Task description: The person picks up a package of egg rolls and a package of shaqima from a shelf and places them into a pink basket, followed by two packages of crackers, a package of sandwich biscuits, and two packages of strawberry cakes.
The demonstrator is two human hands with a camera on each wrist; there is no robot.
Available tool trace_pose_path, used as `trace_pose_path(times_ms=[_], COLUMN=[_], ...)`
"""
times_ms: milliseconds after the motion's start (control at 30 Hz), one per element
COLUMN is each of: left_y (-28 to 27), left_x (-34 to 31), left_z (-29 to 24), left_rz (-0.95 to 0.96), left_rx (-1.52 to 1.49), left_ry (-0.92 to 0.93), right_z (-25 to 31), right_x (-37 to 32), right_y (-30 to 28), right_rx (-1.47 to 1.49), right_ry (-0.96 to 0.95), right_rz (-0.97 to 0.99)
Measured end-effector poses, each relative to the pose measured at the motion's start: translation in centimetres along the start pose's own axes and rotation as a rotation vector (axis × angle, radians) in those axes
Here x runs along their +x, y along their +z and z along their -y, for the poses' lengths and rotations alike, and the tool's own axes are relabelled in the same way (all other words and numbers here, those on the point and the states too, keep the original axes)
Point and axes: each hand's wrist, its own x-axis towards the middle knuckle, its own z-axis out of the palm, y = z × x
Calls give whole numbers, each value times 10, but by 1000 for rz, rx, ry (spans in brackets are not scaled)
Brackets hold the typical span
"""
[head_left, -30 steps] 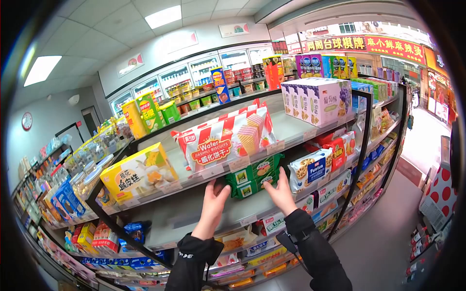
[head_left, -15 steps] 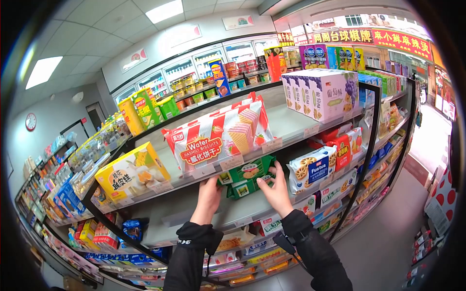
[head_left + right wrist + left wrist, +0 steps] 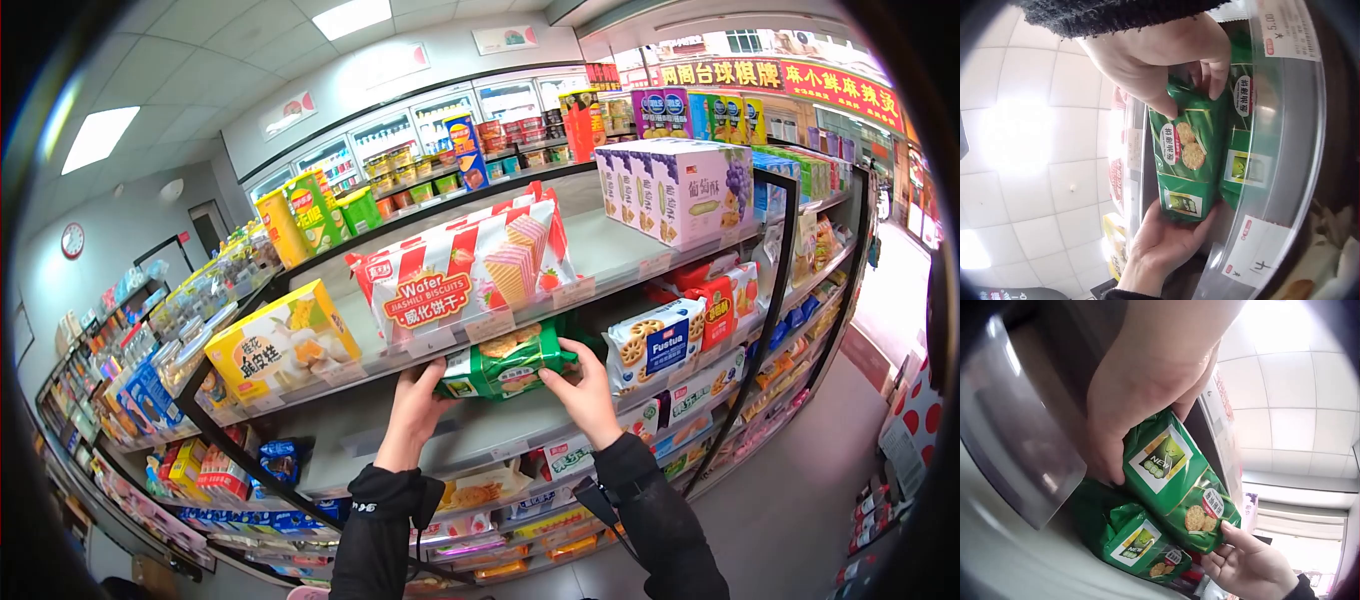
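Under the upper shelf's front edge, a green biscuit pack (image 3: 512,365) is held at both ends, tilted with its printed face outward. My left hand (image 3: 412,410) grips its left end, thumb on the front. At the other end my right hand (image 3: 583,392) pinches the wrapper. In the left wrist view, a second green pack (image 3: 1141,544) lies on the shelf close beside the held pack (image 3: 1166,478). The right wrist view has the held pack (image 3: 1188,156) between my two hands, the second pack (image 3: 1240,125) next to it.
Above stand a red-and-white wafer bag (image 3: 465,270), a yellow box (image 3: 282,340) and purple boxes (image 3: 675,190). A blue-and-white Fustua pack (image 3: 655,345) lies right of my right hand. A clear shelf lip with price labels (image 3: 1257,250) runs along the front.
Both hands have closed in on the pack ends. The held green pack has come up and forward and turned, with its biscuit picture now plainer. The head view has shifted slightly.
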Motion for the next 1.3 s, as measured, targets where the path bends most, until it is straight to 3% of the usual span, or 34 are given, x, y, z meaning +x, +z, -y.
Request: trace_pose_path(times_ms=[300, 367, 433, 500, 567, 633, 667, 700, 833, 1000, 1033, 1100, 1167, 1200, 1233, 1300], left_y=[-26, -32, -39, -44, -53, -65, -74, -84, -126, -189, -202, -232, -262, -277, -290, -317], left_x=[-70, -86, -103, -127, -152, -176, -188, -202, -261, -336, -351, -379, -406, -420, -431, -459], left_z=[-6, -4, -1, -1, 3, 12, 19, 26, 65, 103, 106, 117, 127, 133, 136, 138], left_rz=[64, 26, 29, 8, -20, -70, -79, -90, -197, -273, -287, -339, -384, -408, -440, -468], left_rx=[-36, -52, -73, -116, -163, -210, -238, -268, -89, -24, 17, -53, -103, -148, -67, -165], left_ry=[-11, -22, 19, 30, 75, 69, 50, 32, 91, -87, -100, -206, -274, -345, -294, -387], right_z=[36, 41, 50, 57, 66, 66, 64, 68, 60, 46, 39, 28, 28, 20, 18, 19], right_x=[-54, -68, -84, -99, -115, -134, -145, -159, -206, -285, -301, -329, -355, -370, -383, -404], right_y=[13, 18, 21, 26, 30, 33, 31, 37, 56, 97, 105, 123, 152, 162, 173, 197], right_rx=[144, 116, 102, -27, 69, 412, 346, 599, 554, 497, 493, 495, 502, 503, 503, 485], right_ry=[70, -14, 53, -95, 14, 145, 243, 347, 586, 970, 997, 1234, 1307, 1402, 1497, 1544], right_rz=[79, 48, 61, 60, 121, 260, 317, 319, 360, 349, 371, 488, 448, 489, 528, 567])
